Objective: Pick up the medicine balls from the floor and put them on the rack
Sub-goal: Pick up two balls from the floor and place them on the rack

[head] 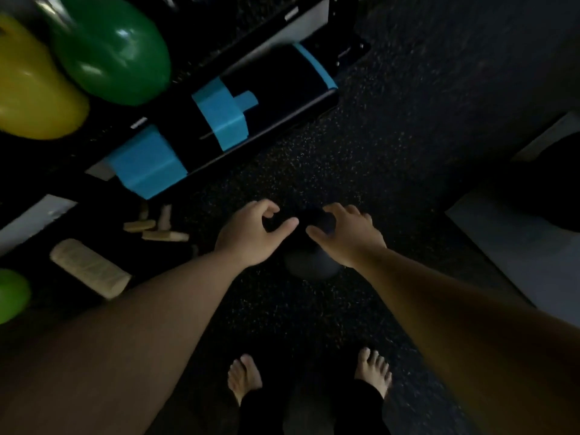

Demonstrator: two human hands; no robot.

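A dark medicine ball (310,265) lies on the black speckled floor in front of my bare feet, mostly hidden in the dim light and under my hands. My left hand (251,233) hovers over its left side with curled, parted fingers and holds nothing. My right hand (345,235) reaches over its right side, fingers spread, also holding nothing. Whether either hand touches the ball I cannot tell. The black rack (219,58) with blue-taped black pads stands at the upper left.
Green (110,48) and yellow (34,89) exercise balls rest on the rack at top left, another green ball (11,293) at the left edge. Wooden blocks (153,227) and a cork block (89,268) lie left. A grey platform (518,240) stands right.
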